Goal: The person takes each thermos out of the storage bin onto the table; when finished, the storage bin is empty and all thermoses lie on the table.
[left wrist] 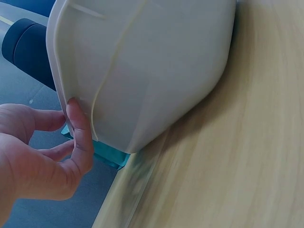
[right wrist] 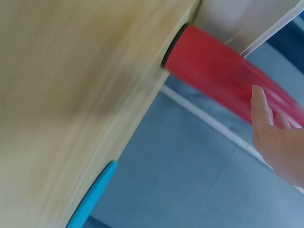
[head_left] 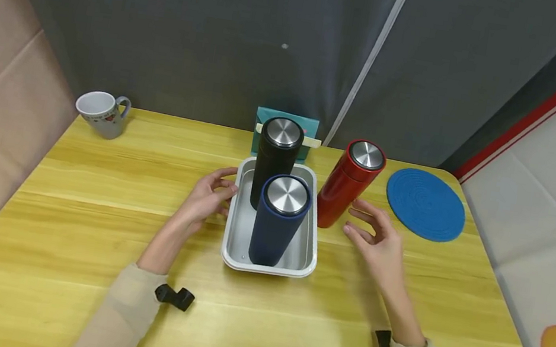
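Note:
A metal tray stands mid-table and holds a black flask at the back and a dark blue flask at the front. A red flask stands on the table just right of the tray. My left hand is at the tray's left rim; in the left wrist view its fingertips touch the tray wall. My right hand hovers beside the red flask with relaxed fingers, holding nothing.
A grey mug stands at the far left corner. A blue round mat lies at the right. A teal box sits behind the tray. The table's right edge lies beyond the mat.

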`<action>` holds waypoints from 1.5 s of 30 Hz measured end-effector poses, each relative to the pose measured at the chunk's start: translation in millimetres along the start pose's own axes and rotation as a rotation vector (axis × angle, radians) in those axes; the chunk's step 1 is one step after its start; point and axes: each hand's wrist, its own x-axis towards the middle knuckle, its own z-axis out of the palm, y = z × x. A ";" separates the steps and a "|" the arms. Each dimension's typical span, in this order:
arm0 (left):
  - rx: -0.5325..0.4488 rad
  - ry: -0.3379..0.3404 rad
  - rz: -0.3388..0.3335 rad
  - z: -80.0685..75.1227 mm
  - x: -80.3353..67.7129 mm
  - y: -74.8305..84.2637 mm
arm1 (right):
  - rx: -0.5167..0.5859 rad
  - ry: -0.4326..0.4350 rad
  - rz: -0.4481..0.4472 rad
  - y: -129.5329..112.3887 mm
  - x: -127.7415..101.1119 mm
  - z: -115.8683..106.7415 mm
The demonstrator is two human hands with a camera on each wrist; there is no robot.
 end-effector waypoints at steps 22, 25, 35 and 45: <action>0.010 -0.010 0.008 -0.5 -0.8 1.5 | 0.005 -0.333 -0.002 -22.3 -3.0 58.3; 0.002 -0.012 0.012 -0.1 -1.5 2.0 | 0.001 -0.328 0.004 -23.6 -1.9 63.8; -0.011 -0.012 0.017 -0.1 -2.7 2.7 | -0.020 -0.354 0.018 -25.2 -0.8 73.9; -0.008 -0.012 0.015 -0.9 -2.5 1.9 | -0.080 -0.331 0.011 -23.2 -1.2 77.4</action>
